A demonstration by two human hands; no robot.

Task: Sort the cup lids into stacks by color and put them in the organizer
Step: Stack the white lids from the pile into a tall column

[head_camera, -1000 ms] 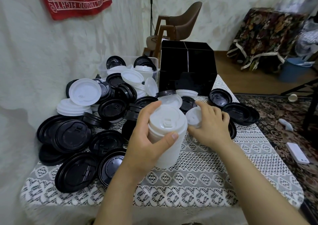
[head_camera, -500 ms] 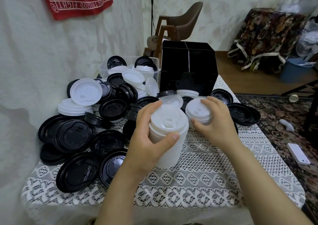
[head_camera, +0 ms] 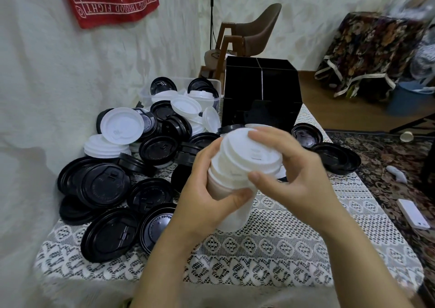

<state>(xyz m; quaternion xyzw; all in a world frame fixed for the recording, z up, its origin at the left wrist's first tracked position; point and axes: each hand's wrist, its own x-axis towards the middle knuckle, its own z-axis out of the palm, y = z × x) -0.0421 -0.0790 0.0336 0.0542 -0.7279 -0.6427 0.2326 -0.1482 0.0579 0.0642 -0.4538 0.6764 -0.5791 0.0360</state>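
Soft, even indoor light, moderately bright, no hard shadows. Faint grey shadow on wall drape (head_camera: 30, 157) at left. Dull sheen on black lids (head_camera: 103, 185). Wide-angle bending at edges; top-right corner smeared. Left hand (head_camera: 207, 194) and right hand (head_camera: 294, 180) slightly motion-blurred.

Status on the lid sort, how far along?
Done: one white stack built. In hand: left hand grips it while right hand sets another white lid on top. Left: many black lids and white lids lie loose on the table; no stack visibly in the organizer.
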